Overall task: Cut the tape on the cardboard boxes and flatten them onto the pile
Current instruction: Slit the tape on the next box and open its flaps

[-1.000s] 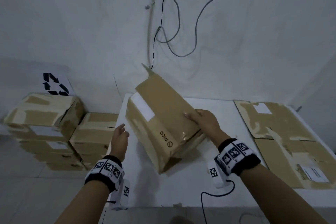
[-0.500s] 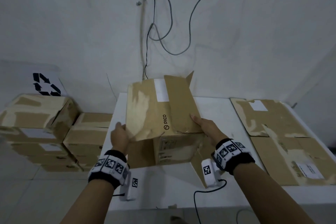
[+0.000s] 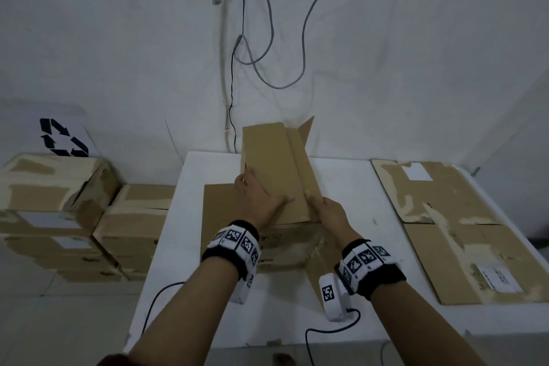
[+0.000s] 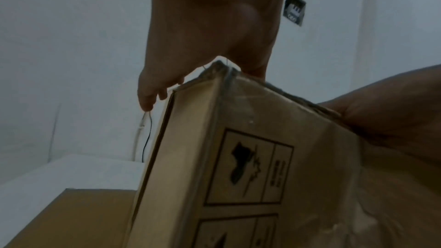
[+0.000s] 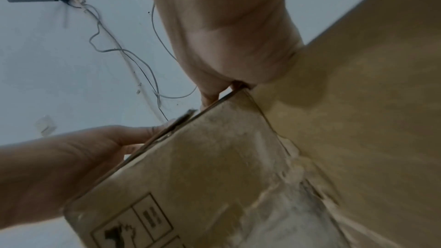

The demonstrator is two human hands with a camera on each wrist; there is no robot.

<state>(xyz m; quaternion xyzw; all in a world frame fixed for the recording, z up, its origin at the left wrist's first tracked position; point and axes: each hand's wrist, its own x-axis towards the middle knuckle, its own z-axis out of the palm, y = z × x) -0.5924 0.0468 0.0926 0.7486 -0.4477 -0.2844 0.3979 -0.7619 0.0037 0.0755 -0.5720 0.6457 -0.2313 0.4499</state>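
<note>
White table [image 3: 350,187], left hand [image 3: 257,196] flat on box [image 3: 276,163], right hand [image 3: 329,211] seemingly gripping its edge, wrist view shows fragile symbols [image 4: 248,167].

Black wristbands [image 3: 230,244] — white tag-marked blocks, cabled cameras [image 3: 334,297]

We see a brown box [image 3: 276,175] with black handling symbols, a white table [image 3: 350,187], black-and-white checkered wristbands [image 3: 234,239], and a black recycling sign [image 3: 64,137] at ten o'clock.
</note>
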